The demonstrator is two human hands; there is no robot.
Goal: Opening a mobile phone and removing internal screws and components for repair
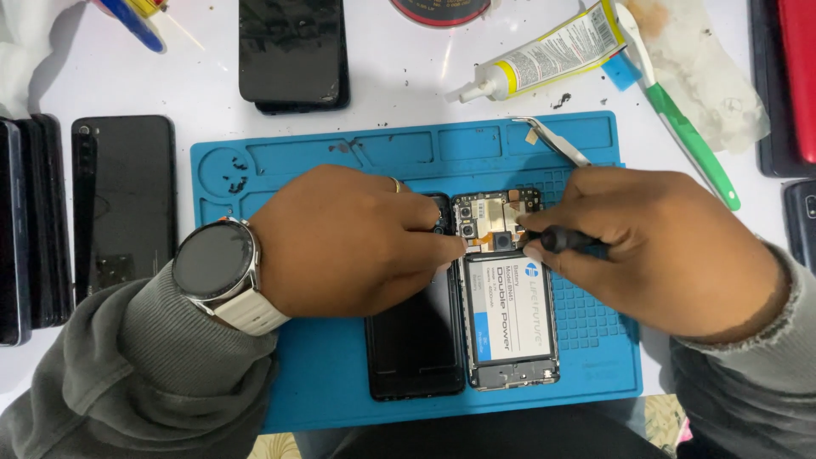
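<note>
Dark phones (123, 204) lay stacked at bench's left edge; left hand (348, 242), round watch (214, 262) on wrist, rested on blue mat (323, 374), fingertips pressed together on top end of opened phone (507, 293); black back cover (415, 340) lay just left of it, touching; opened phone sat mid-mat, white battery (508, 310) exposed; right hand (654, 246) pinched black screwdriver (568, 240), tip at phone's upper board; metal tweezers (557, 140) lay at mat's top right corner; glue tube (544, 55) and green toothbrush (684, 127) lay beyond mat near bench's far edge.
</note>
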